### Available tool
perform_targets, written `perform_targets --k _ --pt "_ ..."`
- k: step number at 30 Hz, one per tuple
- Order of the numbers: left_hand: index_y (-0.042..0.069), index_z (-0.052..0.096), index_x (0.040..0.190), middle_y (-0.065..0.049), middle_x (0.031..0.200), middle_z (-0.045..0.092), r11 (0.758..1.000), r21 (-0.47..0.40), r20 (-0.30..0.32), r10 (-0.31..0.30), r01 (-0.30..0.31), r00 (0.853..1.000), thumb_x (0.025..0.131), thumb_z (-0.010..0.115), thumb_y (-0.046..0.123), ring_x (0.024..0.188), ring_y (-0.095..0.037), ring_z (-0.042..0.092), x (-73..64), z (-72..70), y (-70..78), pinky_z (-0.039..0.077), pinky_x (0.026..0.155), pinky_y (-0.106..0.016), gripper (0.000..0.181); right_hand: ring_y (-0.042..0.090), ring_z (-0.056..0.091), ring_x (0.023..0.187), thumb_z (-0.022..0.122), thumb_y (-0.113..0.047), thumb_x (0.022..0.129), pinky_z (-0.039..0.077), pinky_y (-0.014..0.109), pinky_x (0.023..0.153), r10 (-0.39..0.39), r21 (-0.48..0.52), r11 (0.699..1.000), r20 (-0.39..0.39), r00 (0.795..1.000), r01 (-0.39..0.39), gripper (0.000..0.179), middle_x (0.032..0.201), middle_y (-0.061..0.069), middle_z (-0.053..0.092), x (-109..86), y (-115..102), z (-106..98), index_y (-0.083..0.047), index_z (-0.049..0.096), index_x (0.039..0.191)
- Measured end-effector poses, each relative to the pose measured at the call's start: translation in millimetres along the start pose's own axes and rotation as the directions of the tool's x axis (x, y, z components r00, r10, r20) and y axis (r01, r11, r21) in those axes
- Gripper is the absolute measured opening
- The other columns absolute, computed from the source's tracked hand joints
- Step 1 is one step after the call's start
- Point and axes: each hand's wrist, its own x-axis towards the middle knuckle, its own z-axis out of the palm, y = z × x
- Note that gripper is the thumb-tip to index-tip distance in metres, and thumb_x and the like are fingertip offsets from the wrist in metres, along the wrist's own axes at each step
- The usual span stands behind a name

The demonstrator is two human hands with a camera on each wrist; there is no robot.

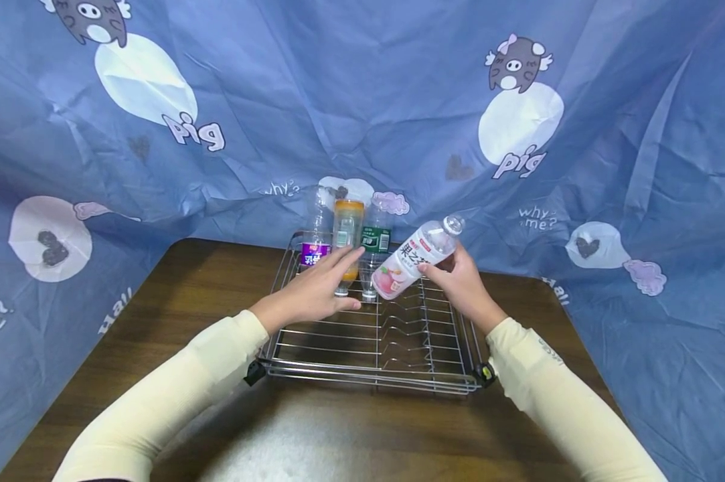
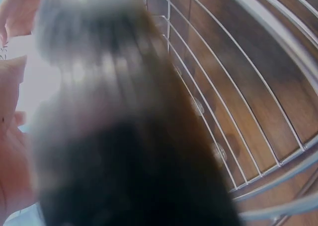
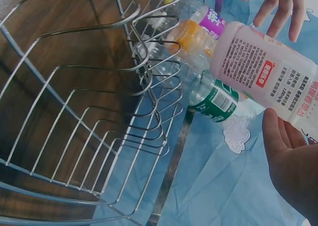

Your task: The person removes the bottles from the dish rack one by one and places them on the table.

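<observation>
My right hand (image 1: 461, 284) holds a clear plastic bottle with a white-and-pink label (image 1: 412, 260), tilted with its neck to the upper right, above the back of a wire dish rack (image 1: 338, 365). Three bottles stand neck-down along the rack's back: one with a purple label (image 1: 314, 253), one with orange parts (image 1: 349, 217), and one with a green label (image 1: 375, 239). Extended fingers of my left hand (image 1: 316, 288) are in front of the orange and purple-labelled bottles; contact is unclear. In the right wrist view, the pink-labelled bottle (image 3: 263, 69) partly covers the others.
Under the rack lies a dark brown wooden table (image 1: 338, 435). Behind it hangs a blue cloth (image 1: 362, 100) with pig prints. Wavy wire dividers (image 1: 398, 335) fill the rack's right half. A blurred dark shape (image 2: 119, 156) blocks much of the left wrist view.
</observation>
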Motion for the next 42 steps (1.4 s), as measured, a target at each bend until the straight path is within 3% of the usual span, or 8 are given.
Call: perform_targets --k 7,14,17,24,35,42 --pt "0.020 0.015 0.163 -0.017 0.166 0.016 1.000 -0.007 -0.008 0.012 -0.012 1.000 0.087 0.076 0.050 0.147 -0.043 0.025 1.3 0.7 0.4 0.025 0.116 -0.061 0.102 0.015 0.064 0.099 0.069 0.003 0.090 0.056 0.021 0.085 0.011 0.055 0.998 0.010 1.000 -0.012 0.053 0.122 0.029 0.060 0.0 -2.1 4.0 0.010 0.043 0.136" --pt "0.019 0.016 0.163 -0.016 0.166 0.017 1.000 -0.017 -0.014 0.005 -0.006 1.000 0.085 0.078 0.048 0.148 -0.042 0.024 0.4 0.1 -0.1 0.025 0.116 -0.061 0.104 0.037 0.063 0.109 0.070 0.002 0.089 0.057 0.026 0.087 0.032 0.060 0.998 0.038 0.999 -0.034 0.055 0.124 0.028 0.058 0.0 -2.9 12.4 0.010 0.044 0.137" --pt "0.019 0.016 0.163 -0.017 0.166 0.017 1.000 -0.016 -0.012 0.002 -0.002 1.000 0.086 0.078 0.047 0.147 -0.043 0.025 0.4 -0.3 -0.1 0.026 0.116 -0.061 0.104 0.039 0.063 0.109 0.071 0.002 0.088 0.058 0.026 0.087 0.031 0.050 0.998 0.037 0.999 -0.033 0.055 0.123 0.028 0.058 -0.5 -3.1 15.2 0.010 0.045 0.136" --pt "0.018 0.016 0.163 -0.019 0.165 0.019 1.000 -0.020 -0.023 0.005 -0.006 1.000 0.085 0.079 0.046 0.147 -0.043 0.026 1.1 0.3 0.5 0.027 0.116 -0.061 0.105 0.031 0.065 0.099 0.071 0.001 0.087 0.059 0.028 0.081 0.020 0.087 0.996 0.064 0.998 -0.026 0.054 0.119 0.028 0.061 -2.5 -3.4 20.8 0.009 0.048 0.135" --pt "0.017 0.016 0.163 -0.017 0.166 0.018 0.999 -0.034 -0.014 -0.001 0.001 1.000 0.085 0.080 0.044 0.148 -0.042 0.024 0.8 -0.3 2.6 0.025 0.116 -0.061 0.105 0.023 0.067 0.095 0.072 0.000 0.087 0.060 0.029 0.081 0.037 0.082 0.996 0.080 0.996 -0.043 0.053 0.118 0.027 0.064 -7.6 0.3 22.0 0.008 0.050 0.134" --pt "0.015 0.018 0.163 -0.018 0.165 0.021 0.999 -0.030 -0.030 0.044 -0.044 0.999 0.086 0.080 0.042 0.147 -0.041 0.026 2.5 1.7 2.4 0.026 0.117 -0.060 0.102 0.017 0.067 0.096 0.071 0.000 0.087 0.060 0.031 0.084 0.061 0.155 0.985 0.096 0.994 -0.076 0.053 0.119 0.028 0.063 -10.8 1.0 27.3 0.009 0.049 0.135"
